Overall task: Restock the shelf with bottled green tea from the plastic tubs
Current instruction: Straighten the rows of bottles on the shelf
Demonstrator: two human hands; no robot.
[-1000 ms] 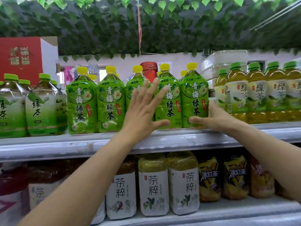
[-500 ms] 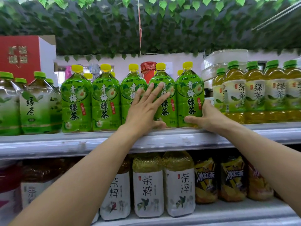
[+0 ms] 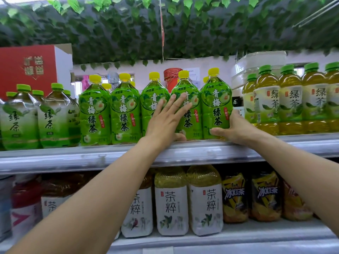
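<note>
A row of yellow-capped green tea bottles [image 3: 95, 110] stands upright along the front of the upper shelf [image 3: 73, 156]. My left hand [image 3: 165, 120] lies flat with fingers spread against the fronts of the third and fourth bottles. My right hand [image 3: 236, 127] cups the lower right side of the rightmost bottle [image 3: 216, 107], thumb across its base, palm against its side. No plastic tub is in view.
Green-capped pale tea bottles [image 3: 20, 118] stand left of the row, green-capped yellow tea bottles [image 3: 291, 103] right of it. A red box [image 3: 27, 68] sits at the back left. The lower shelf [image 3: 238, 237] holds white-labelled tea and dark iced-tea bottles. Leaf garlands hang overhead.
The green bottles have slid slightly left and stand closer together. My left hand has sunk lower on the bottle fronts; my right hand stays on the rightmost bottle's side.
</note>
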